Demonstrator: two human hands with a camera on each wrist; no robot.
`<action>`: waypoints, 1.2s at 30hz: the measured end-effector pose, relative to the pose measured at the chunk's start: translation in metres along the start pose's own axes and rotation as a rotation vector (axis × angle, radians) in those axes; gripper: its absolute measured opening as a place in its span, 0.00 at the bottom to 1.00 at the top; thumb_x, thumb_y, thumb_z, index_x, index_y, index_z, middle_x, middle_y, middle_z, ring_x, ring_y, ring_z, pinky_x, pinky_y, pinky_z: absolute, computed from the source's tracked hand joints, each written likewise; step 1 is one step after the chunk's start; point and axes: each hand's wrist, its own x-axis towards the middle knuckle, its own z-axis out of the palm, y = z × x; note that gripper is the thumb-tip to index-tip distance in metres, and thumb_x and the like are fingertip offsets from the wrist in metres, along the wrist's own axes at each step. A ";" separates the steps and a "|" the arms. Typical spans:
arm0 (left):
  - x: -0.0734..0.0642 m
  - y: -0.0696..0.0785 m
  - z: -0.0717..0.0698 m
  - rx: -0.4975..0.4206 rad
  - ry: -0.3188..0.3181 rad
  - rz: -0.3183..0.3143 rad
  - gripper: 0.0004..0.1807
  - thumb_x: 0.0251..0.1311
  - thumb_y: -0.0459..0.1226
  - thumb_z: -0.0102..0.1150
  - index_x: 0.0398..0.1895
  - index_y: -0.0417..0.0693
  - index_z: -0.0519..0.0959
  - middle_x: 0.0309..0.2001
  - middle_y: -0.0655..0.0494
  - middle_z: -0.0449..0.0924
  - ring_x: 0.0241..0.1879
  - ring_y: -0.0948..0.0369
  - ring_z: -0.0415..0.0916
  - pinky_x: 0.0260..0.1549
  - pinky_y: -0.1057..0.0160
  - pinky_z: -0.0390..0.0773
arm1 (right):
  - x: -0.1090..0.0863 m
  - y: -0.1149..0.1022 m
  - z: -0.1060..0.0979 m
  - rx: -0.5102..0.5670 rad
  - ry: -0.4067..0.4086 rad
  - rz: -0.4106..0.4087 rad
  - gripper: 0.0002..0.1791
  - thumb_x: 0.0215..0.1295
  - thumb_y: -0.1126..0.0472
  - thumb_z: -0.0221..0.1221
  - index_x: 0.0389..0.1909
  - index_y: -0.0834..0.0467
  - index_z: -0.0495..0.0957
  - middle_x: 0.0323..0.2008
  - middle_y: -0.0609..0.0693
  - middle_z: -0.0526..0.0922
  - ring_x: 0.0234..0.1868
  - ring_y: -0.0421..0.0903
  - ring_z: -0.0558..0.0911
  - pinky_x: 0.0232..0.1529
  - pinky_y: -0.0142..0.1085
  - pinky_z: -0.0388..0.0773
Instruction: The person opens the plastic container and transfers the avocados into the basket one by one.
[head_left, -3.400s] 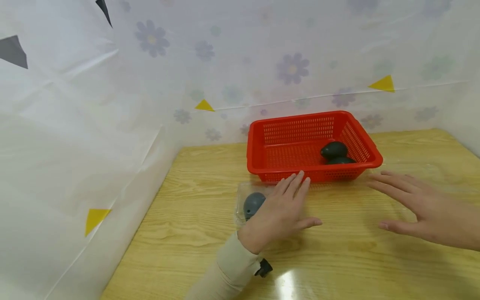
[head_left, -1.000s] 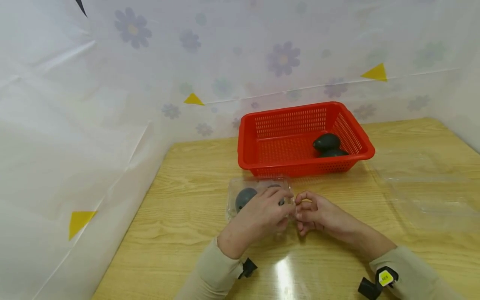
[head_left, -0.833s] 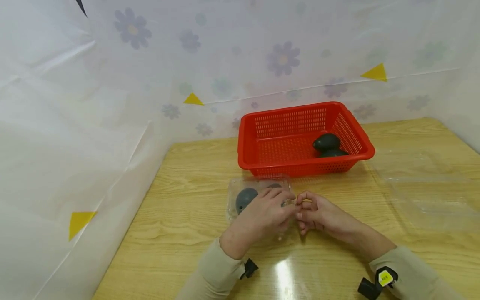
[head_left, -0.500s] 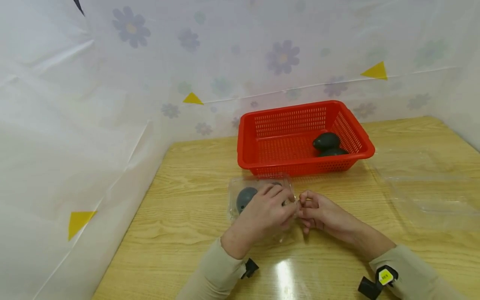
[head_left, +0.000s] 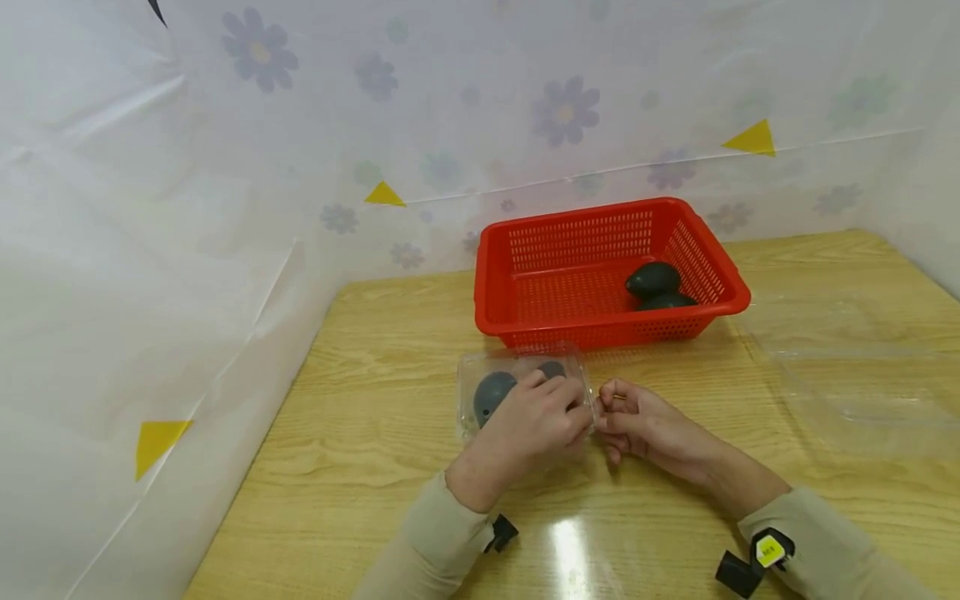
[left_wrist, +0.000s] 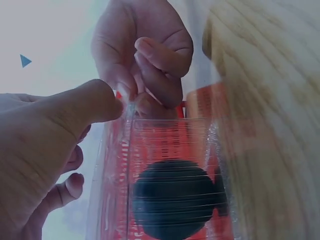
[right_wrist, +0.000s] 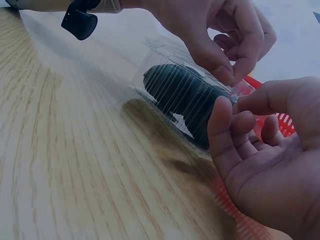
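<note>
Nearest, the left hand [head_left: 525, 421] curls over the right end of the box [head_left: 466, 385] and pinches its rim. The right hand [head_left: 651, 429], no longer apart with fingers spread, now meets it there, pinching the same rim. Both hands thus appear committed to that edge; whether it is fastened cannot be told. The box, clear, sits on the table [head_left: 375, 400] with at least two dark fruits [head_left: 493, 397] inside. Well to its right lies clear packaging [head_left: 870, 357]. Just beyond the box stands the red basket [head_left: 611, 322], holding two more fruits [head_left: 652, 280].
</note>
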 end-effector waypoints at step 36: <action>-0.006 -0.004 0.005 0.035 0.002 -0.002 0.06 0.69 0.40 0.56 0.39 0.60 0.82 0.46 0.63 0.80 0.47 0.62 0.78 0.49 0.62 0.79 | 0.000 0.002 0.004 0.008 0.100 -0.004 0.09 0.67 0.72 0.46 0.39 0.58 0.57 0.33 0.48 0.67 0.30 0.42 0.67 0.34 0.34 0.71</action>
